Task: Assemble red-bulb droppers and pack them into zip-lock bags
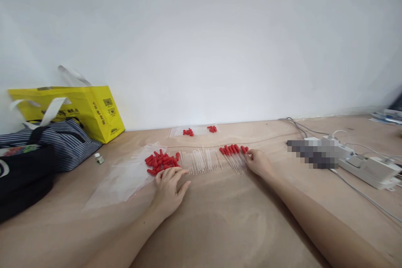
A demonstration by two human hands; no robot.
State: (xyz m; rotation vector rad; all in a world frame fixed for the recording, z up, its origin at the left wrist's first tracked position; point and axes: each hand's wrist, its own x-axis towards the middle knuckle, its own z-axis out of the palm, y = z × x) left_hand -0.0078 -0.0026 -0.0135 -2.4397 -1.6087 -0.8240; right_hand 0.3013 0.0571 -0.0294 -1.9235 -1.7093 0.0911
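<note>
A wooden tabletop (220, 217) meets a white wall (220, 50) as the left hand (169, 188), fingers released, nears red caps (161, 160) at the wearer's 11 o'clock; the right hand (258, 162), grip unclear, meets red-capped tubes (233, 157) toward 1.

A plain pale wall (220, 50) rises behind a light brown wooden table (220, 226).

The landmark is the row of clear tubes (201, 161). To its left, the left hand (169, 188) is at the pile of red rubber bulbs (161, 161). To its right, the right hand (256, 162) touches the end of the red-capped droppers (234, 159). Behind it lies a plastic bag (201, 130).
</note>
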